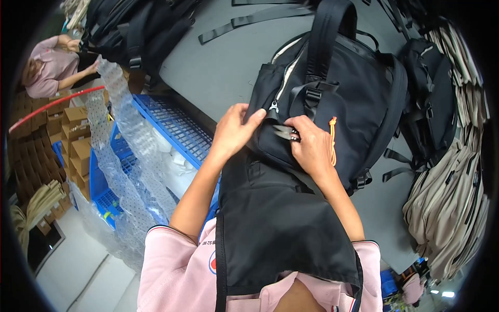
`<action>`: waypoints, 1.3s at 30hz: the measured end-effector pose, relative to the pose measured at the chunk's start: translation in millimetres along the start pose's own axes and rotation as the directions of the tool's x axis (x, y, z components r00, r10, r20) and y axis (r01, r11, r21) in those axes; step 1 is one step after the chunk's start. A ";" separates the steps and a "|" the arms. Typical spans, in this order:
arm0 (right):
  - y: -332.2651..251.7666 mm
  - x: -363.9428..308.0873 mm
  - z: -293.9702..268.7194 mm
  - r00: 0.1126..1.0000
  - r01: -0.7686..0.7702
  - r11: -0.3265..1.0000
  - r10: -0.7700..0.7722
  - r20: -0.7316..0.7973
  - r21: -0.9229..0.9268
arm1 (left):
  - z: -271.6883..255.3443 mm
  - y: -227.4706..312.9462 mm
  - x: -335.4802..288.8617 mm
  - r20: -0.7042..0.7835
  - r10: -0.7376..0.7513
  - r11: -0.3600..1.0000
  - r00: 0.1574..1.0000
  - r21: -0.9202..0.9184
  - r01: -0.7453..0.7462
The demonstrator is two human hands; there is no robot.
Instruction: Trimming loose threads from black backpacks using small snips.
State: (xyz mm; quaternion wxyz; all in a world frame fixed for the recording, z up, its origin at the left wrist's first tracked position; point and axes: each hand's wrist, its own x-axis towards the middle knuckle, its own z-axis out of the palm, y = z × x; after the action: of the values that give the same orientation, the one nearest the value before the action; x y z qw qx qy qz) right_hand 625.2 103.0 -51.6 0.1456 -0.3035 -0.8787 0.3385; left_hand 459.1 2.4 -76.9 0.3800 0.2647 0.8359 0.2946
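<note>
A black backpack (348,88) lies in front of me, its flap or back panel reaching toward my body. A pale zip curves along its left side, with a metal zip pull (274,106) at the lower end. My left hand (234,130) pinches the bag's fabric beside that pull, thumb on top and fingers partly hidden. My right hand (311,143) is closed around small thread snips (285,132), whose metal blades point left over the bag. An orange cord loop (333,138) lies by the right hand; whether it is tied to the snips I cannot tell.
The grey table (208,67) bears more black bags (429,93) at right and back left. Beige fabric pieces (442,208) are stacked at the right edge. Blue crates (171,125) and bubble wrap (125,104) stand at left, before brown cartons (78,130) and another person (54,65).
</note>
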 end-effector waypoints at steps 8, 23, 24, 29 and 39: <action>-3.8 -1.2 3.0 0.991 -0.060 0.996 0.052 -0.121 -0.064 | 48.2 -1.1 -13.3 -0.235 0.258 0.962 0.937 0.154 -0.226; 40.4 -12.8 5.5 0.879 -0.229 0.888 0.365 -0.308 0.398 | 35.3 46.3 -40.4 0.307 0.113 0.149 0.945 -0.946 0.290; 39.5 -13.1 7.1 0.877 -0.241 0.884 0.375 -0.299 0.401 | 35.0 39.9 -39.0 0.304 0.133 0.173 0.943 -0.944 0.280; 42.6 -20.3 2.2 0.876 -0.241 0.889 0.371 -0.308 0.389 | 33.9 43.0 -48.4 0.314 0.100 0.233 0.944 -0.930 0.284; -17.5 -67.0 -58.7 0.855 -0.294 0.919 0.376 -0.358 0.263 | 36.6 45.3 -61.9 0.365 0.175 0.361 0.914 -0.888 0.286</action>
State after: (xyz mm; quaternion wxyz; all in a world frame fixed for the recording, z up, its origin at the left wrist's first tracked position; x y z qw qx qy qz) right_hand 696.5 80.1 -0.3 0.2907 -0.4994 -0.7248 0.3752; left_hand 533.3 2.9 -35.5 0.6338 0.0283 0.4334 0.6400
